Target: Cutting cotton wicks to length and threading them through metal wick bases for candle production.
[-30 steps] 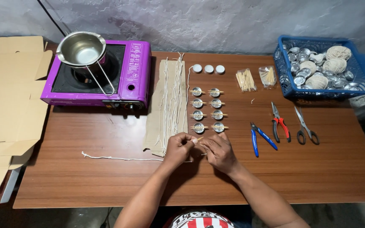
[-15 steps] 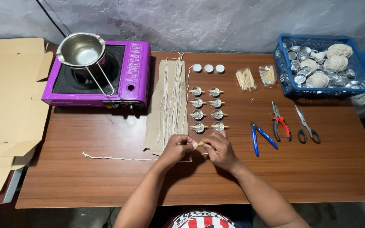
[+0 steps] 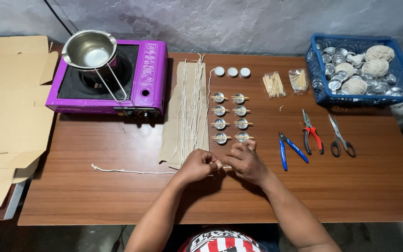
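Hands (image 3: 225, 163) on string (image 3: 131, 171) — cups (image 3: 229, 117) beyond

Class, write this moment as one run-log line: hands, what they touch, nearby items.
left hand: pinching white string | right hand: meeting it at string end | nearby: small metal cups, blue pliers

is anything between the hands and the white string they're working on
Nothing visible. The left hand and right hand meet at the near end of the white string, apparently pinching it; the small metal cups sit just beyond.
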